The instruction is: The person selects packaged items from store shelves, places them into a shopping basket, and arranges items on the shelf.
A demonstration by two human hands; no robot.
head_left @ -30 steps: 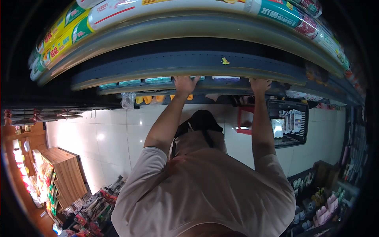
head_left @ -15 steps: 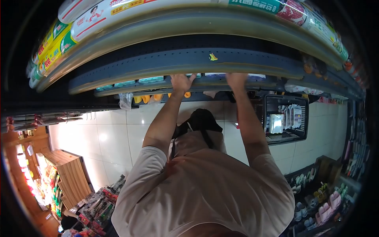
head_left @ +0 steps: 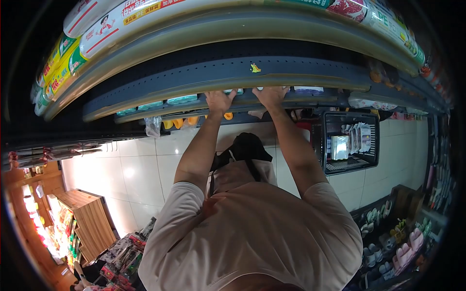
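Observation:
Both hands reach onto a lower shelf (head_left: pixel 310 103), under the edge of the blue-grey shelf (head_left: pixel 194 72) above. My left hand (head_left: pixel 219 101) lies at the packs, its thumb spread toward the right; its fingertips are partly hidden by the shelf edge. To its left are teal packs (head_left: pixel 182 99). My right hand (head_left: pixel 272 96) is a little to the right, its fingers spread at the shelf, with the tips partly covered. A white-and-purple pack (head_left: pixel 308 89) lies to the right of it. Nothing shows gripped in either hand.
Rolls of plastic bags (head_left: pixel 116 25) fill the top shelf. On the tiled floor at right stands a black basket (head_left: pixel 351 170) holding packets (head_left: pixel 359 137). Slippers (head_left: pixel 403 252) are racked at lower right. A wooden cabinet (head_left: pixel 90 225) and part of a person (head_left: pixel 85 279) are at lower left.
My right hand has moved left along the shelf, closer to my left hand, which has stayed nearly in place. The view has shifted slightly, and part of a person now shows at lower left.

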